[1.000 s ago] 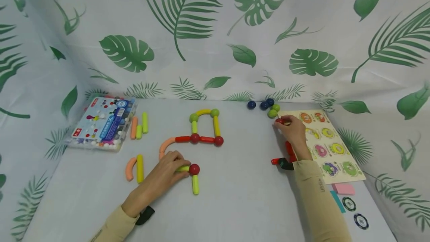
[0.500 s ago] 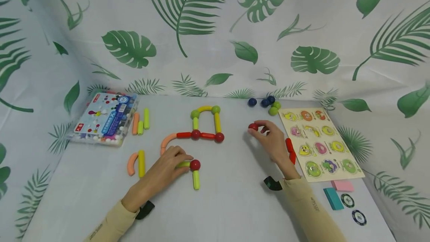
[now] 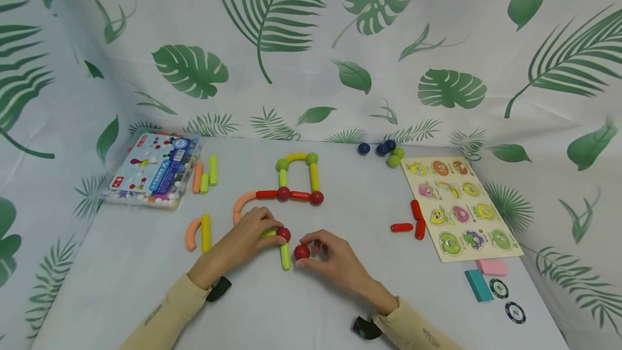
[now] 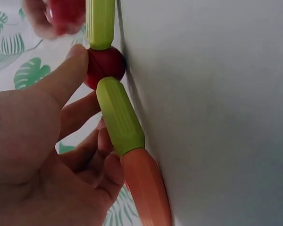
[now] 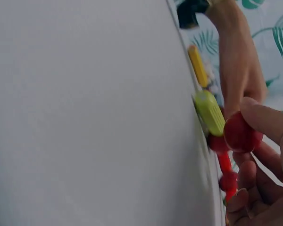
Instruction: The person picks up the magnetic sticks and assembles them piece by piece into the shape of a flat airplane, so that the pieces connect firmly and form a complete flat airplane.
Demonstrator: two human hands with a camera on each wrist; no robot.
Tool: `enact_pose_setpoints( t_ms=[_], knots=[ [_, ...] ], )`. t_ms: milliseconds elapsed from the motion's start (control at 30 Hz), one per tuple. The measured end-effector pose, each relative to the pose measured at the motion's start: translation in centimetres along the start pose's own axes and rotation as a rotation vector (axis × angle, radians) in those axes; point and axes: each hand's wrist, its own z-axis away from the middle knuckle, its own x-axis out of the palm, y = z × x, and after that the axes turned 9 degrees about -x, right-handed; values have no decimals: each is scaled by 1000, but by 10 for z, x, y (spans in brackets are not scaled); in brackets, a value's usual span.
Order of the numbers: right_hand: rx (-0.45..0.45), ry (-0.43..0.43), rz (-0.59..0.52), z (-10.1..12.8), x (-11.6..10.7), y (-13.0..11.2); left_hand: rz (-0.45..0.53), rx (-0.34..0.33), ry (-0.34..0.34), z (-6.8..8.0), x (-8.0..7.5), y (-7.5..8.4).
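Observation:
My left hand (image 3: pixel 269 233) holds a short green stick (image 4: pixel 120 117) flat on the grey table, and its thumb touches the red ball (image 4: pixel 106 66) at the stick's end. An orange curved stick (image 4: pixel 146 188) joins the other end. A second green stick (image 3: pixel 285 256) runs from that red ball (image 3: pixel 283 234) toward me. My right hand (image 3: pixel 311 250) pinches a loose red ball (image 3: pixel 301 251) between thumb and fingers, just right of that second stick (image 5: pixel 209 112) and close to its side. In the right wrist view the held ball (image 5: pixel 240 132) almost touches the stick.
Behind the hands lies a built frame of sticks and balls (image 3: pixel 296 180). At left are a toy box (image 3: pixel 153 172) and loose sticks (image 3: pixel 204 177), (image 3: pixel 198 233). To the right are red sticks (image 3: pixel 413 220), blue and green balls (image 3: pixel 386 153), a fruit puzzle board (image 3: pixel 505 247), and small blocks and chips (image 3: pixel 495 285).
My right hand has carried a red ball from beside the puzzle board leftward and toward me, to the green stick. The left hand has stayed on its stick.

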Motion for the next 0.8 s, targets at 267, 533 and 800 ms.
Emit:
enact_pose_setpoints(
  t_ms=[267, 533, 800],
  knots=[
    [-67, -114, -90, 9, 18, -8, 14, -28, -29, -6, 1, -3],
    [-107, -144, -66, 4, 27, -9, 8, -28, -42, -6, -1, -5],
    [-91, -139, -36, 4, 31, -9, 1, 15, -31, -5, -2, -6]
  ],
)
